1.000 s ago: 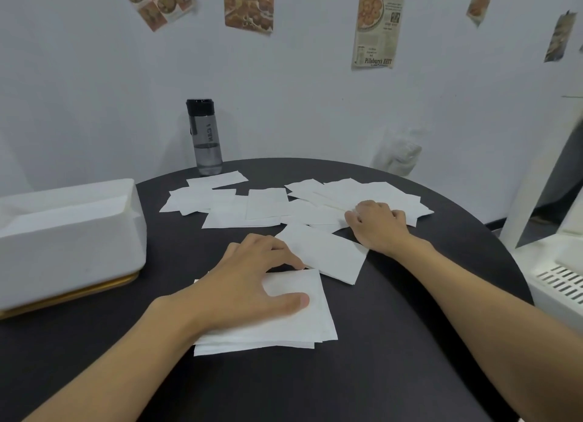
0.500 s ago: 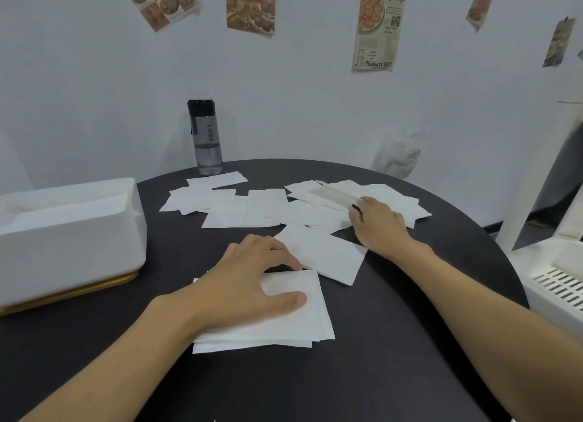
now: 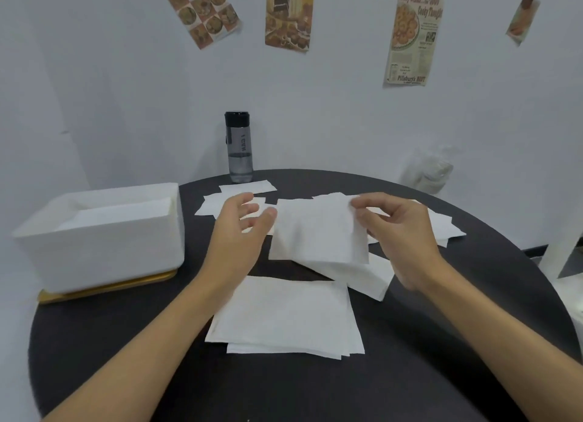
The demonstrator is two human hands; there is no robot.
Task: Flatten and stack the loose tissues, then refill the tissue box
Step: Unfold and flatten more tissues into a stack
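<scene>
Item in hand: single white square paper tissue point(image 3: 317, 232), held clear of the round black table point(image 3: 457, 342), pinched at its upper right corner between thumb and fingers of the right hand point(image 3: 400, 232); lower edge hanging above the sheets beneath. Left hand point(image 3: 241, 229) open, fingers spread, gripping nothing, thumb tip just beside the sheet's left edge; contact not discernible. Near the front, between the two forearms: flat stack of white tissues point(image 3: 284, 317), edges unevenly aligned, lower sheets jutting out at the near and right sides. Loose white tissues point(image 3: 444, 229) overlapping across the middle and far tabletop, the rightmost close to the far right rim. At the left rim: white rectangular open-topped tissue box point(image 3: 104, 241), white sheets visible inside, on a gold-coloured base point(image 3: 107, 287). Strip of dark tabletop showing between box and stack, a broader band along the near and right rim. At the far rim: translucent grey water bottle with black cap point(image 3: 238, 150), upright, well apart from both hands.
</scene>
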